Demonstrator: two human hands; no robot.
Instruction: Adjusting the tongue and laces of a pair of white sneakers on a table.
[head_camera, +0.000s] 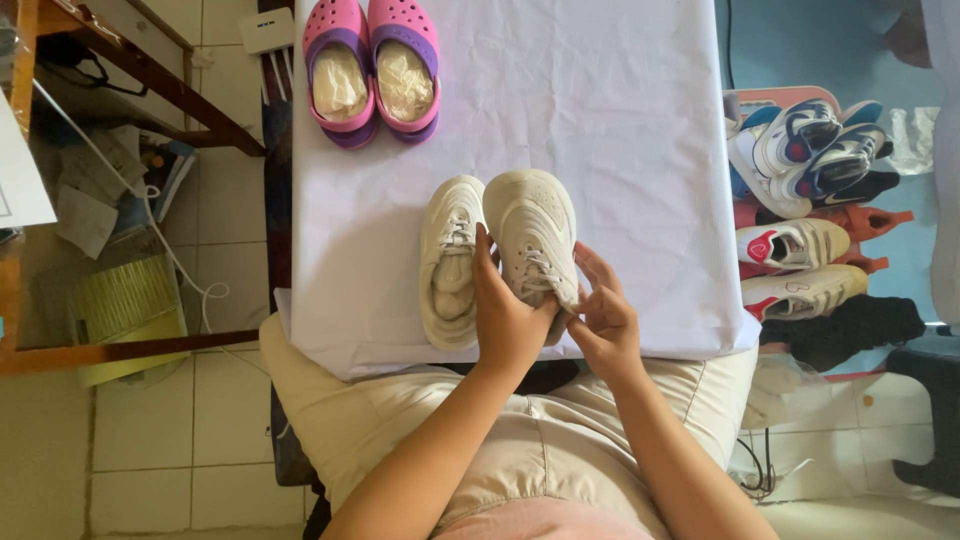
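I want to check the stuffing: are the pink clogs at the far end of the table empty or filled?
Filled: crumpled pale paper shows inside both pink clogs.

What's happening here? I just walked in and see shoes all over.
A seated person holds the right-side white sneaker with both hands: left hand, right hand at its laces. Its mate lies beside it on the white-covered table. Pink clogs sit at the far edge; more sneakers are piled alongside.
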